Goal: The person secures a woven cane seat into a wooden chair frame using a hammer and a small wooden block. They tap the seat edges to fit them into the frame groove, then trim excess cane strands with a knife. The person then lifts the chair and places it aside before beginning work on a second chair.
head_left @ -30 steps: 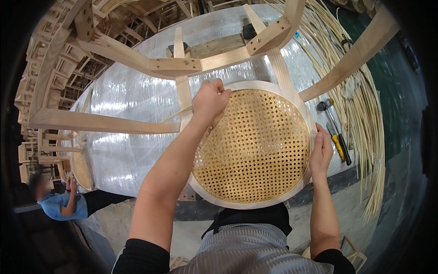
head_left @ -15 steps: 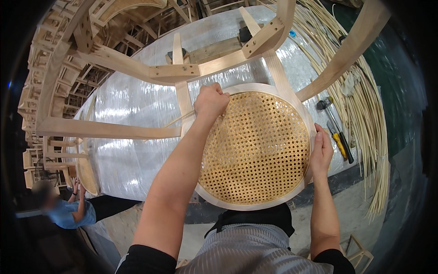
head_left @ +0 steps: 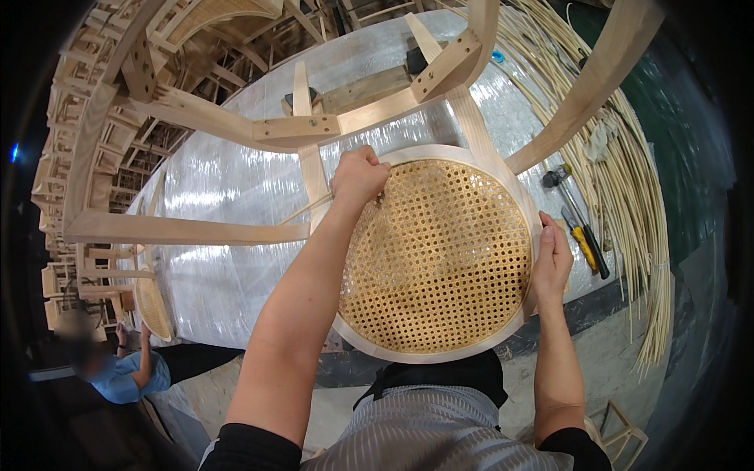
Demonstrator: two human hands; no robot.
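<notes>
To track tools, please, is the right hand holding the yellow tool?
No, the right hand holds the seat rim; the yellow tool lies apart.

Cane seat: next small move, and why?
Probably ease the left hand a little along the wooden rim, pressing down the thin strip. That hand is at the seat's upper-left edge, and the strip's loose length sticks out leftward beside it. The right hand is at the rim's right side, so it could steady the seat.
</notes>
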